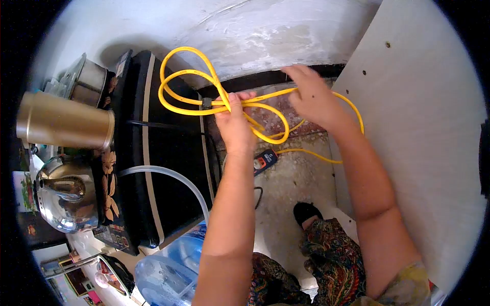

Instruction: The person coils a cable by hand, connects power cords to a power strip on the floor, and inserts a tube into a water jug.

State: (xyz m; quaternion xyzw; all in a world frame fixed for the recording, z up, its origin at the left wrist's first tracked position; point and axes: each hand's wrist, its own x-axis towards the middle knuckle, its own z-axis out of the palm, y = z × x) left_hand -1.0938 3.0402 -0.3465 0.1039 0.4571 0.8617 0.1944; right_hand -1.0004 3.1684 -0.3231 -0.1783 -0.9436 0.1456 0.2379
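A yellow cable lies in several loops, with a small black band around part of the bundle. My left hand is closed around the middle of these loops. A length of cable runs from there to my right hand, which grips it low between the fingers; the fingertips are partly blurred and the palm side is hidden. Past the right hand the cable curves down beside the pale panel. Its lower end meets a small dark box with an orange and white face on the floor.
On the left, a black cabinet bears a steel kettle, a gold cylinder and a metal pot. A clear hose arcs over its front. Blue water bottles stand below. A pale panel rises at right.
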